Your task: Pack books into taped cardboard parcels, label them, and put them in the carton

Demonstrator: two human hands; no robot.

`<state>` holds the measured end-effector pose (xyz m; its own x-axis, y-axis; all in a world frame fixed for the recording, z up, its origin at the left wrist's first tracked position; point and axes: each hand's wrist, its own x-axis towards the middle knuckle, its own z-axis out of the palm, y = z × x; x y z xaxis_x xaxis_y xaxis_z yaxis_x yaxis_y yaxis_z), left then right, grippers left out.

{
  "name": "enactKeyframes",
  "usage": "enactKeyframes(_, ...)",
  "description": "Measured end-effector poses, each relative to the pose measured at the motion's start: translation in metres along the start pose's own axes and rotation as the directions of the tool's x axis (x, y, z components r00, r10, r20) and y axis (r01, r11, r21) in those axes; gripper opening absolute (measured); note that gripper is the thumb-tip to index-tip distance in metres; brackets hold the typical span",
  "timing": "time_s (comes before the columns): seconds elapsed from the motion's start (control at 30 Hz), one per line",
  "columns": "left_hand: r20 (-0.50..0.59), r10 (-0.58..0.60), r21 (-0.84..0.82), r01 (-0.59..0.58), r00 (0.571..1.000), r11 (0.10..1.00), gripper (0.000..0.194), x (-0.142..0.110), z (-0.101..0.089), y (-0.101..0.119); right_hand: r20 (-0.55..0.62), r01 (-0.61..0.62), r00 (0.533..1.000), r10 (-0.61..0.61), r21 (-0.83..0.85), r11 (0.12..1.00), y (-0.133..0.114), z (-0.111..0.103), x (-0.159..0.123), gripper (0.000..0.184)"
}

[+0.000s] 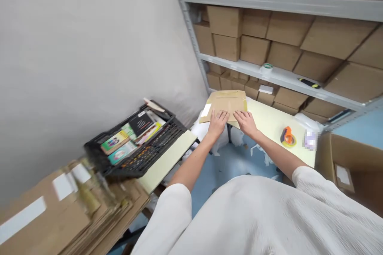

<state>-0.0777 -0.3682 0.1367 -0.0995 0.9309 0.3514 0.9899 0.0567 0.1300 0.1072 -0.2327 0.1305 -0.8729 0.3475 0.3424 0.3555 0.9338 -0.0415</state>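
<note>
A flat cardboard parcel (229,103) lies at the near edge of the pale tabletop (263,117), with yellowish tape along its sides and a white label on its left. My left hand (218,121) rests on the parcel's near part, its fingers stretched forward over the cardboard. Beside it, my right hand (244,121) lies on the near right part with the fingers laid out flat. Neither hand is wrapped around anything. The parcel's underside is hidden.
Books fill a black plastic crate (161,143) on the left; flat cardboard packages (60,211) are stacked nearer me. An orange tape dispenser (287,136) sits on the right. An open carton (323,155) stands beyond it. Shelves (287,4) of boxes rise behind, holding a yellow-black cutter (309,83).
</note>
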Motion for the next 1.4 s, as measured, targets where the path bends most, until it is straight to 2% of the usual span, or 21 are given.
enactKeyframes(0.13, 0.095, 0.138, -0.057, -0.133, 0.986, 0.990, 0.066, 0.052, 0.053, 0.037, 0.080, -0.166, 0.983, 0.167, -0.016, 0.986, 0.055, 0.007, -0.045, 0.056)
enactKeyframes(0.3, 0.169, 0.287, -0.142, -0.265, 0.943, 0.954, 0.068, 0.092, 0.116, 0.063, 0.141, -0.337, 0.931, 0.338, -0.030, 0.941, 0.094, 0.027, -0.086, 0.058)
enactKeyframes(0.5, 0.261, 0.437, -0.282, -0.366, 0.860, 0.887, 0.072, 0.132, 0.181, 0.067, 0.207, -0.505, 0.837, 0.507, -0.066, 0.861, 0.117, 0.056, -0.105, 0.061)
enactKeyframes(0.67, 0.346, 0.544, -0.397, -0.405, 0.765, 0.823, 0.072, 0.162, 0.221, 0.056, 0.267, -0.641, 0.716, 0.645, -0.116, 0.759, 0.118, 0.079, -0.100, 0.061)
enactKeyframes(0.8, 0.433, 0.598, -0.479, -0.390, 0.674, 0.786, 0.075, 0.172, 0.243, 0.041, 0.364, -0.698, 0.626, 0.689, -0.131, 0.704, 0.105, 0.098, -0.092, 0.059)
enactKeyframes(0.9, 0.485, 0.591, -0.503, -0.347, 0.644, 0.792, 0.077, 0.174, 0.252, 0.027, 0.441, -0.723, 0.578, 0.687, -0.112, 0.681, 0.094, 0.111, -0.083, 0.058)
enactKeyframes(1.0, 0.500, 0.569, -0.509, -0.310, 0.653, 0.803, 0.073, 0.177, 0.257, 0.015, 0.477, -0.759, 0.533, 0.699, -0.095, 0.644, 0.090, 0.119, -0.070, 0.060)
enactKeyframes(1.1, 0.500, 0.539, -0.513, -0.269, 0.677, 0.815, 0.070, 0.180, 0.259, 0.007, 0.485, -0.798, 0.474, 0.735, -0.115, 0.591, 0.099, 0.120, -0.060, 0.058)
enactKeyframes(1.27, 0.525, 0.491, -0.511, -0.204, 0.695, 0.835, 0.067, 0.182, 0.265, 0.003, 0.499, -0.840, 0.394, 0.772, -0.146, 0.523, 0.137, 0.117, -0.055, 0.056)
enactKeyframes(1.4, 0.570, 0.421, -0.486, -0.123, 0.706, 0.865, 0.066, 0.181, 0.271, 0.005, 0.507, -0.852, 0.376, 0.775, -0.140, 0.505, 0.176, 0.121, -0.059, 0.055)
